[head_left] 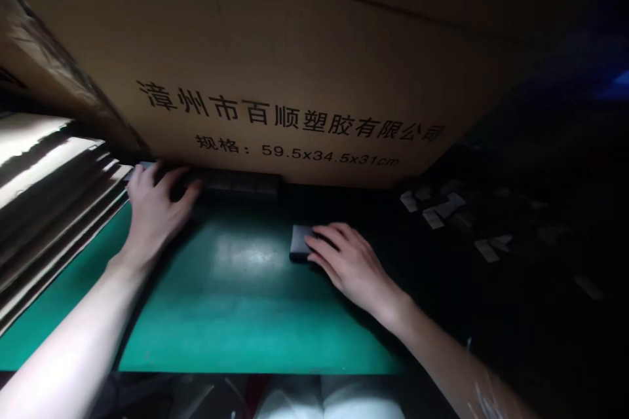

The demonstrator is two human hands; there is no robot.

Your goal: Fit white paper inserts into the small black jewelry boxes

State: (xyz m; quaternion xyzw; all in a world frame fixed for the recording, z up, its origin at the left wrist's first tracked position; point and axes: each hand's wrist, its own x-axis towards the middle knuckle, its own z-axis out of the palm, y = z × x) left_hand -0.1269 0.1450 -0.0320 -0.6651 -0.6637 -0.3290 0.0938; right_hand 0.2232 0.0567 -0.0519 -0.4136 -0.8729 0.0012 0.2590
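My left hand [160, 200] reaches to the far left of the green mat, its fingers curved over a small dark block [147, 164] whose grey edge peeks out behind them. That block lies at the left end of a row of similar dark blocks [240, 183] set along the foot of the cardboard box. My right hand [346, 258] has its fingers on a small, flat block [299, 242] with a grey top and dark sides, resting on the mat right of centre. The fingers cover that block's right part.
A large cardboard box [295, 65] with printed black characters walls off the back. Stacked cardboard sheets [59, 209] line the left. Several small pale and dark pieces [447, 206] lie scattered in shadow on the right. The green mat [236, 327] ends at the front edge near my lap.
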